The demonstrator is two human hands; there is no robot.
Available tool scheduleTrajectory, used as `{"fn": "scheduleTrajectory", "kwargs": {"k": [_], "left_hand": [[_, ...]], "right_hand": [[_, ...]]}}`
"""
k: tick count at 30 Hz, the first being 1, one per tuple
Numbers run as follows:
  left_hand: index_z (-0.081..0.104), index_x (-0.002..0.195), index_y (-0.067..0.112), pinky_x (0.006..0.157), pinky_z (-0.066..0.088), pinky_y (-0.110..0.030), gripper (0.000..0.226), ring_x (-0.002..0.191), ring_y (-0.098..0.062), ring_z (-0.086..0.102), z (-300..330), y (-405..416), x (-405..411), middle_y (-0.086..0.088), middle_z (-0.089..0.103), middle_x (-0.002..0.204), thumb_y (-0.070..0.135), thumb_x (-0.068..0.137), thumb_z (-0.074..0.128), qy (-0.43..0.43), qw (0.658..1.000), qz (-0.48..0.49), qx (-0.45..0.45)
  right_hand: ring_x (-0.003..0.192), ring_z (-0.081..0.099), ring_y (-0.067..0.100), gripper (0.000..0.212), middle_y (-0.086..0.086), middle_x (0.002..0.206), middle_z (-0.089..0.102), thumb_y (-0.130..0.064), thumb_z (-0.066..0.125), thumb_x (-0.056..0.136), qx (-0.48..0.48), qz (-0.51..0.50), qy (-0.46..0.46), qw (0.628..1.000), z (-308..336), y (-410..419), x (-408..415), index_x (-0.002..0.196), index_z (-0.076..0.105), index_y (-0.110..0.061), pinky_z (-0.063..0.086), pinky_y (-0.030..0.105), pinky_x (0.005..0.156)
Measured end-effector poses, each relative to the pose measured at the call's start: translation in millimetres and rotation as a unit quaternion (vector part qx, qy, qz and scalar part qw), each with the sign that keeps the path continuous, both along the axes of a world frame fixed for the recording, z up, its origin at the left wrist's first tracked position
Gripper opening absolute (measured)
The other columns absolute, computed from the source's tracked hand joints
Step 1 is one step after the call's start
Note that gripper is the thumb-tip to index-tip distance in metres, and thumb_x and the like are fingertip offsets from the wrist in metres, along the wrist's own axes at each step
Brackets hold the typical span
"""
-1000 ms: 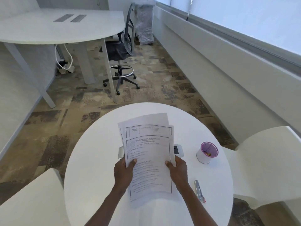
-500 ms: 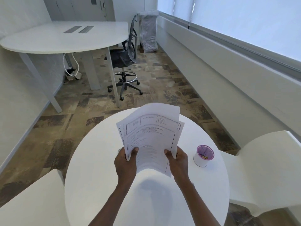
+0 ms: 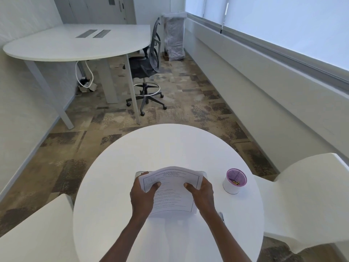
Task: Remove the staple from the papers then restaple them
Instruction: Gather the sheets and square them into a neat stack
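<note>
No text is legible. The top sheet of the papers (image 3: 171,193) carries a printed form inside a ruled border, with heading lines near its far edge and rows of body text below; all of it is too small and blurred to read.

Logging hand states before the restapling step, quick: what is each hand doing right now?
Left hand: grips the left edge of the papers, thumb on top.
Right hand: grips the right edge of the same papers, thumb on top.
</note>
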State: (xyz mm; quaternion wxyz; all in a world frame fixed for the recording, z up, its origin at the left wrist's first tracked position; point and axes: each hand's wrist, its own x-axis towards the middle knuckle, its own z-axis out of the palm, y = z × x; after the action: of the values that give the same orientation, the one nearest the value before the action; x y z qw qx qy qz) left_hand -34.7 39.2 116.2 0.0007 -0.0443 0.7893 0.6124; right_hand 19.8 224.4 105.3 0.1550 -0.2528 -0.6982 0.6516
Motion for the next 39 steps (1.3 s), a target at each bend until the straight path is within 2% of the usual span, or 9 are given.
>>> {"fn": "scheduleTrajectory", "kwargs": {"k": [6,12,16,20,25,28,31,35,39], "left_hand": [[0.060,0.114,0.030,0.076,0.045,-0.027,0.037,0.099,-0.010,0.062,4,5,-5,0.014,0.067,0.104,0.021,0.082,0.078,-0.001,1.000,0.022,0.023],[0.062,0.110,0.026,0.076,0.049,-0.026,0.035,0.095,-0.006,0.064,-1,3,-3,0.013,0.069,0.100,0.021,0.081,0.080,-0.018,1.000,0.001,0.012],[0.068,0.102,0.021,0.068,0.048,-0.026,0.016,0.092,-0.021,0.069,-15,0,2,0.010,0.071,0.092,0.021,0.087,0.074,-0.058,0.998,-0.021,-0.014],[0.068,0.099,0.021,0.062,0.048,-0.023,0.009,0.088,-0.021,0.070,-11,-1,-3,0.007,0.072,0.088,0.028,0.094,0.065,-0.060,0.998,-0.017,-0.001],[0.067,0.108,0.012,0.076,0.058,-0.042,0.024,0.088,-0.026,0.070,5,-4,-22,-0.006,0.073,0.096,0.032,0.095,0.064,-0.093,0.992,0.041,0.080],[0.064,0.107,0.017,0.060,0.054,-0.028,0.018,0.081,-0.017,0.069,14,-4,-29,-0.001,0.072,0.092,0.030,0.095,0.064,-0.112,0.981,0.069,0.142],[0.062,0.107,0.014,0.058,0.053,-0.026,0.020,0.075,-0.017,0.066,20,1,-32,-0.002,0.070,0.090,0.029,0.094,0.065,-0.142,0.964,0.094,0.204],[0.060,0.119,0.010,0.078,0.057,-0.037,0.028,0.081,-0.020,0.066,25,11,-30,-0.007,0.069,0.104,0.023,0.095,0.065,-0.181,0.933,0.105,0.292],[0.057,0.129,0.015,0.087,0.051,-0.039,0.035,0.096,-0.022,0.067,30,24,-23,-0.008,0.068,0.117,0.019,0.095,0.065,-0.217,0.897,0.097,0.372]], "right_hand": [[0.091,0.071,0.023,0.018,0.005,0.095,0.077,-0.005,0.074,0.081,-0.001,-0.002,0.014,1.000,8,7,-8,0.099,0.074,-0.012,0.057,0.035,0.082],[0.087,0.073,0.016,0.022,0.002,0.095,0.078,-0.003,0.075,0.080,-0.024,0.010,-0.001,1.000,-3,8,-4,0.101,0.073,-0.011,0.054,0.018,0.070],[0.090,0.072,0.024,0.025,0.000,0.093,0.077,0.001,0.073,0.078,-0.001,0.035,-0.056,0.998,-24,5,4,0.099,0.073,-0.011,0.053,0.023,0.071],[0.084,0.072,0.024,0.018,0.004,0.089,0.078,0.001,0.073,0.076,0.015,0.043,-0.062,0.997,-26,17,2,0.093,0.073,-0.008,0.056,0.032,0.075],[0.064,0.053,0.017,0.019,0.018,0.071,0.068,-0.003,0.079,0.074,0.018,0.048,-0.074,0.996,-25,43,7,0.079,0.063,0.006,0.043,0.027,0.063],[0.067,0.060,0.018,0.014,0.020,0.084,0.074,-0.004,0.080,0.074,-0.016,0.030,-0.070,0.997,-25,54,10,0.084,0.071,-0.002,0.048,0.031,0.064],[0.075,0.066,0.022,0.015,0.017,0.088,0.076,-0.006,0.080,0.076,-0.078,0.002,-0.045,0.996,-22,59,10,0.090,0.074,-0.009,0.056,0.038,0.068],[0.097,0.072,0.034,0.024,0.017,0.104,0.076,-0.002,0.076,0.078,-0.233,0.006,0.024,0.972,-16,57,8,0.102,0.073,-0.001,0.060,0.038,0.077],[0.101,0.072,0.036,0.037,0.018,0.110,0.074,-0.004,0.079,0.075,-0.289,0.029,0.062,0.955,-5,44,5,0.111,0.069,-0.002,0.060,0.046,0.080]]}}
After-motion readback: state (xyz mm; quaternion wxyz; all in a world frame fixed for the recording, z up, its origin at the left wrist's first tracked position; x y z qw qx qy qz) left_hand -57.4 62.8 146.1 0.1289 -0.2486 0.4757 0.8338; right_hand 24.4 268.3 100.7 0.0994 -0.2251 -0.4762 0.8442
